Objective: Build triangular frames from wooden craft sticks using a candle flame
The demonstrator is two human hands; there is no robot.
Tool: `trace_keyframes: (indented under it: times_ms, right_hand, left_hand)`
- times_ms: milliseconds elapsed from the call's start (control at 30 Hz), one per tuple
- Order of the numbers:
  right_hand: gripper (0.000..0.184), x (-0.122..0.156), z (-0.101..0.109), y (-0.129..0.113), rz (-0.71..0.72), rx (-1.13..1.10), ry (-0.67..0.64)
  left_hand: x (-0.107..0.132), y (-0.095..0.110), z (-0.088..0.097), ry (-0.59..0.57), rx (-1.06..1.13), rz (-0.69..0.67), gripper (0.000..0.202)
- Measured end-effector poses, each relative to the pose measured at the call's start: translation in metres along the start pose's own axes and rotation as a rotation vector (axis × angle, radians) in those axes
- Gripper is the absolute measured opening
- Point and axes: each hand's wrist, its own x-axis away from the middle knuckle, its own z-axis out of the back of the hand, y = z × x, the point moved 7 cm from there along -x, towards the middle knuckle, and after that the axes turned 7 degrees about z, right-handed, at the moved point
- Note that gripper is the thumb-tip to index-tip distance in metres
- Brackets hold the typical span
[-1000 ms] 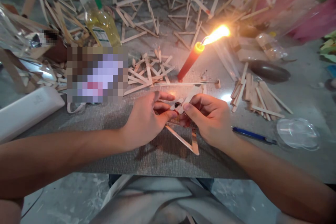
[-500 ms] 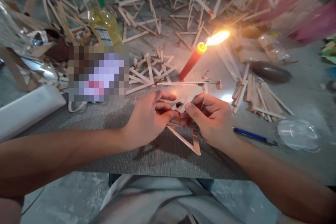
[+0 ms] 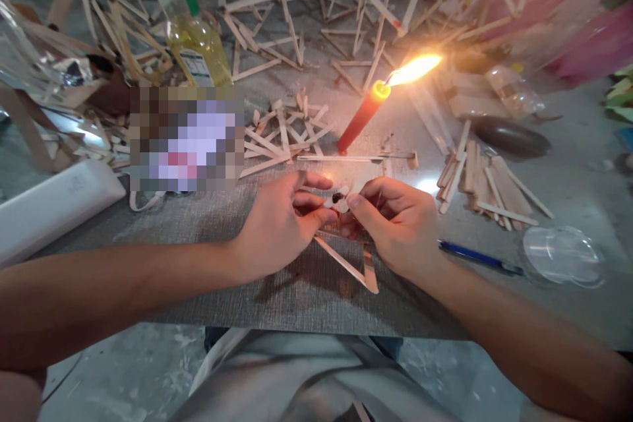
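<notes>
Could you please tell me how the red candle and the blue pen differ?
The red candle is lit, with a bright flame; the blue pen is not burning.
The red candle stands on its end, leaning in view; the blue pen lies flat.
The red candle looks thicker than the blue pen.
Both are long and narrow.

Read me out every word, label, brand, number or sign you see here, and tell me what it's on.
Nothing here can be read for certain.
Bottle of yellow liquid: its label is too small and blurred.
White bar-shaped object: faint marking on top, too blurred.
Bright object beside the bottle: pixelated, nothing legible.
</notes>
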Motion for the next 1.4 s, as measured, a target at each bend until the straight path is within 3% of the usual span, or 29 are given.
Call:
trace_keyframes:
  times_ms: [167,467,633,933,1400]
  right_hand:
    - [0.032,0.000,-0.002,0.003,-0.039,-0.019,-0.020]
    - [0.023,0.001,-0.003,-0.007,0.036,-0.012,-0.041]
    - [0.026,0.001,0.001,-0.007,0.081,0.086,-0.012]
    - [0.026,0.001,0.003,-0.009,0.104,0.119,0.038]
    - [0.024,0.002,0.003,-0.009,0.103,0.149,0.010]
  left_hand:
    - [-0.001,0.001,0.001,0.014,0.002,-0.024,0.029]
    - [-0.002,-0.006,-0.002,-0.007,0.089,0.021,0.031]
    - [-0.001,-0.003,0.001,0.038,0.079,-0.015,0.030]
    - [-0.001,-0.002,0.001,0.023,0.031,-0.002,0.030]
    - [-0.001,-0.003,-0.001,-0.004,0.061,-0.029,0.022]
